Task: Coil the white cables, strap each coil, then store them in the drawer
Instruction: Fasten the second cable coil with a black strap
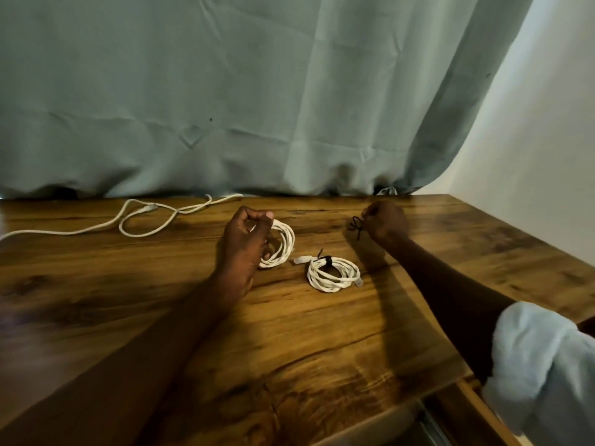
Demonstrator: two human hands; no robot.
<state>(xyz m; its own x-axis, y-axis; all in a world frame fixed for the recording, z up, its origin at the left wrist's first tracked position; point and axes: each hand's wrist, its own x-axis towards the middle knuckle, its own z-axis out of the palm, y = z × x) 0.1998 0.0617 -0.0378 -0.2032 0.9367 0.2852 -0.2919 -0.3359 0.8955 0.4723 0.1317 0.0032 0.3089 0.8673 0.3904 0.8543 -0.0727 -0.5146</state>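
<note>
One down, and it shows: a white cable coil bound with a black strap (333,272) lies finished on the dark wood-grain desk (322,333), near the middle. Just beside it to the left, the left hand (244,244) curls its fingers round a second, unstrapped white cable coil (279,243), grip closed on the loops to keep them from springing apart. Over on the right, the right hand (383,223) is fisted, grip pinching a thin black strap (355,227), well apart from the coil it looks meant for. Strapping this one reads as the step in hand. Far left, a loose white cable (138,220) sprawls uncoiled along the desk's back edge, under the grey-green curtain (225,91). So roughly a third done, by my reckoning. The drawer? A pulled-out edge peeks in at bottom right (450,413), but I can't tell what's inside. Nothing stored yet.
</note>
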